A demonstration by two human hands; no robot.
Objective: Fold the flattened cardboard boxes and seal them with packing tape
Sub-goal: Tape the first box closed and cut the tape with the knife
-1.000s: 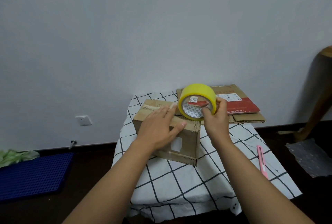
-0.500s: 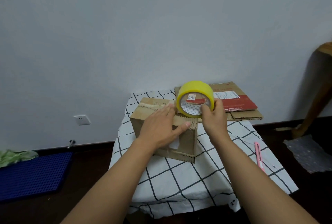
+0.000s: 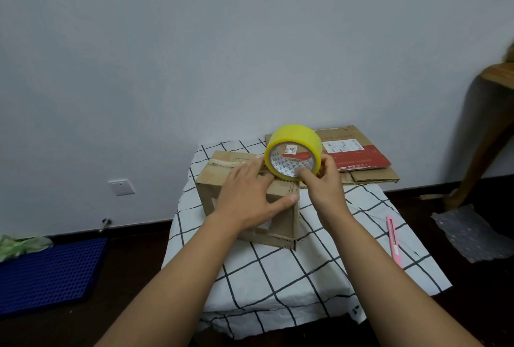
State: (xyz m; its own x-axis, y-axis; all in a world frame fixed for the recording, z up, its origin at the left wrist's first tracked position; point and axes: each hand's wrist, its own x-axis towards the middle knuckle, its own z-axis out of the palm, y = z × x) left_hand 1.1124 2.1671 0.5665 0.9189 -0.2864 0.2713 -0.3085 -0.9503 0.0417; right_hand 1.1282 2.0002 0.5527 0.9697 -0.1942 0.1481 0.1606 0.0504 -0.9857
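Since the earlier frames, the tape roll (image 3: 293,151) has tipped slightly lower onto the top of the box (image 3: 250,196), which stands on the bench (image 3: 319,277). The left hand (image 3: 250,202) lies spread flat on the box top; the right hand (image 3: 324,182) pinches the roll. Judgement: hold the flaps down firmly and draw the tape straight along the seam.
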